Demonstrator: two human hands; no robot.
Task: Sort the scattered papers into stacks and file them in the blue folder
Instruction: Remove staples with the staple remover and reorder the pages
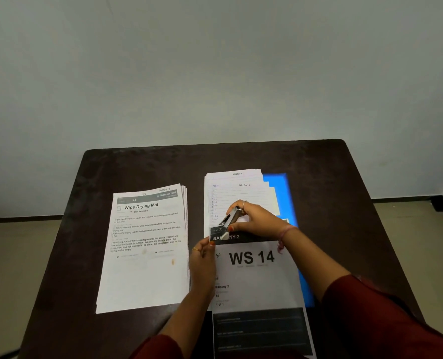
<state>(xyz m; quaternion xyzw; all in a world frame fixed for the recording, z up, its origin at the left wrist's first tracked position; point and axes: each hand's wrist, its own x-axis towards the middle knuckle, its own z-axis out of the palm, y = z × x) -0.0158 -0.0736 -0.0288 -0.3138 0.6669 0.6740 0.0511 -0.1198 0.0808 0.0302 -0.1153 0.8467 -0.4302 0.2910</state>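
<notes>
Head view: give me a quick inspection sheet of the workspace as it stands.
Surface: dark brown wooden table.
Job's things: white "Wipe Drying Mat" paper stack on the left; white "WS 14" sheet over lined handwritten pages and bright blue flat folder.
Clutter: nothing seen.
Grippers: right hand grips small silver-and-black stapler at the sheet's top corner; left hand steadies its edge.
Cables: nothing seen.
Surroundings: plain grey wall, beige floor.

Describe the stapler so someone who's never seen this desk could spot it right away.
On the dark table, look at the right-hand paper pile lying on the blue folder. The stapler sits at the WS 14 sheet's top left corner, gripped by the right hand. It's the only metal object among paper.
</notes>
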